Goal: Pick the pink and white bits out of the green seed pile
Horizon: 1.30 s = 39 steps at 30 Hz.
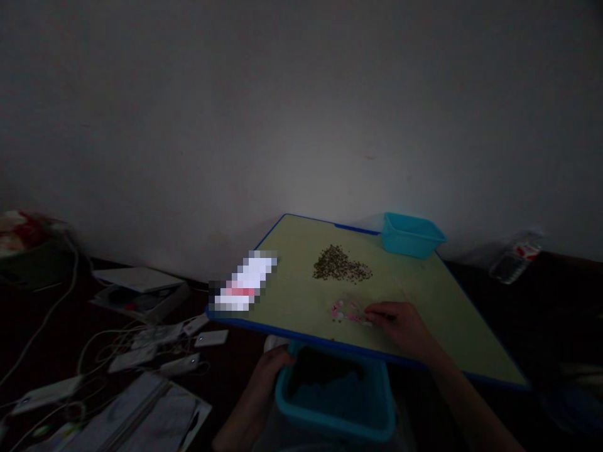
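In the head view my left hand (276, 367) grips the left rim of a blue plastic bin (336, 417) below the table's front edge. Dark matter lies inside that bin, too dim to make out. My right hand (396, 323) is over the table, thumb and fingers pinched together at the right edge of some small pink-and-white pieces (346, 312). Whether these are loose bits or a printed see-through wrapper I cannot tell, and what the fingertips hold is not clear. Beyond them a pile of small brown grains (336, 265) is spread on the yellowish tabletop (292, 251).
A second blue bin (409, 237) stands at the tabletop's back right corner. A blurred-out bright phone-like screen (245, 285) lies at the left edge. Cables and white power strips (181, 364) cover the floor at left. A clear plastic bottle (513, 260) lies at right, near the wall.
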Motion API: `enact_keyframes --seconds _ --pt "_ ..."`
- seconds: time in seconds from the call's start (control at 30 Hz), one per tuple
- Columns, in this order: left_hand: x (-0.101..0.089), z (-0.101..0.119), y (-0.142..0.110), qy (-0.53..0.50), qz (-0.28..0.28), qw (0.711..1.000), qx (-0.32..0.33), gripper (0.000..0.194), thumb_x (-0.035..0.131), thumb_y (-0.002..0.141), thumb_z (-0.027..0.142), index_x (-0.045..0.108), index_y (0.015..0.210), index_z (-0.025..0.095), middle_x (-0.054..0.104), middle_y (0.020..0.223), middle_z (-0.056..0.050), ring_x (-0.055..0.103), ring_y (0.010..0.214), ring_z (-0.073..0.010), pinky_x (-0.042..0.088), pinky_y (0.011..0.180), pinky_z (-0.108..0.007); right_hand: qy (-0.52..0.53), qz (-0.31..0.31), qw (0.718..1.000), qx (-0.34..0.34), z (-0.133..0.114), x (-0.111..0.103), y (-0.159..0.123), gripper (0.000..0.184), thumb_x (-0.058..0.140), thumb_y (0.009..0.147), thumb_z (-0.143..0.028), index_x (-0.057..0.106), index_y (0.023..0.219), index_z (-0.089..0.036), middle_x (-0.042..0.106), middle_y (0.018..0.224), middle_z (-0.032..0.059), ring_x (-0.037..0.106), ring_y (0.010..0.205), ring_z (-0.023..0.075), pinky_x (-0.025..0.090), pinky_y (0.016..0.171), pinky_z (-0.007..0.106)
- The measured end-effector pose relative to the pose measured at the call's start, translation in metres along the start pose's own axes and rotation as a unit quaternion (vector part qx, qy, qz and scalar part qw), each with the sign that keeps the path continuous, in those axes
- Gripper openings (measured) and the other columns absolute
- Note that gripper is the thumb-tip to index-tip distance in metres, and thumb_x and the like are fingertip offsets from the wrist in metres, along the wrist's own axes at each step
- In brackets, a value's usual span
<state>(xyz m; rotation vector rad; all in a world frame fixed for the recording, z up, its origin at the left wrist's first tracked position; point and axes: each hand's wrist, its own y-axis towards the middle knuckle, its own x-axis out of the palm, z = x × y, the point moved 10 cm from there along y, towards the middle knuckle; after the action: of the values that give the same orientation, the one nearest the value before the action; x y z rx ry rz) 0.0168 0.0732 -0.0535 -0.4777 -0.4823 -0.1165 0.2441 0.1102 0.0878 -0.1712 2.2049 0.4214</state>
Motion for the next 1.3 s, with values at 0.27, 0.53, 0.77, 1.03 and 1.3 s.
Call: enact_keyframes --seconds 0.27,0.53,0.77,1.03,1.3 --pt "0.011 0.01 -0.006 0.006 -0.028 0.999 0.017 0.009 0.057 0.063 0.019 0.064 0.065 0.014 0.061 0.054 0.001 0.052 0.051 -0.0152 0.039 0.049 -0.025 0.006 -0.023 1.0 -0.007 -0.005 0.004 -0.007 0.022 0.048 0.083 -0.031 0.068 0.09 -0.025 0.068 0.084 0.0003 0.061 0.074 0.0152 0.046 0.066 0.024" --pt "0.018 0.011 -0.011 -0.026 -0.055 0.997 0.037 0.009 0.055 0.068 0.018 0.064 0.068 0.015 0.057 0.053 0.003 0.047 0.049 -0.012 0.036 0.048 -0.024 0.003 -0.032 0.999 -0.013 -0.02 0.009 -0.027 0.021 0.047 0.084 -0.028 0.068 0.087 -0.025 0.068 0.081 0.0003 0.061 0.074 0.0145 0.045 0.067 0.023" --pt "0.018 0.014 -0.01 -0.024 -0.039 0.999 0.021 0.008 0.057 0.062 0.016 0.064 0.061 0.014 0.057 0.05 0.003 0.044 0.044 -0.0108 0.032 0.045 -0.023 -0.011 -0.038 0.999 -0.008 -0.021 0.008 -0.028 0.021 0.047 0.084 -0.029 0.068 0.086 -0.025 0.068 0.081 0.0004 0.062 0.075 0.0155 0.047 0.068 0.025" --pt "0.011 0.005 -0.006 -0.017 -0.024 1.0 -0.009 0.009 0.054 0.064 0.015 0.058 0.056 0.017 0.05 0.044 0.006 0.041 0.043 -0.0098 0.03 0.045 -0.022 -0.126 0.1 0.983 -0.085 -0.05 0.013 -0.037 0.026 0.042 0.086 -0.017 0.063 0.101 -0.019 0.065 0.093 0.0067 0.059 0.083 0.0182 0.047 0.077 0.032" --pt "0.006 0.018 -0.009 0.016 0.029 0.998 0.052 0.005 0.055 0.06 0.014 0.058 0.056 0.016 0.052 0.045 0.006 0.042 0.044 -0.0104 0.031 0.046 -0.023 -0.315 0.081 0.929 -0.178 -0.112 0.084 -0.03 0.035 0.046 0.079 -0.008 0.053 0.114 -0.013 0.061 0.095 0.0141 0.054 0.088 0.026 0.049 0.067 0.038"
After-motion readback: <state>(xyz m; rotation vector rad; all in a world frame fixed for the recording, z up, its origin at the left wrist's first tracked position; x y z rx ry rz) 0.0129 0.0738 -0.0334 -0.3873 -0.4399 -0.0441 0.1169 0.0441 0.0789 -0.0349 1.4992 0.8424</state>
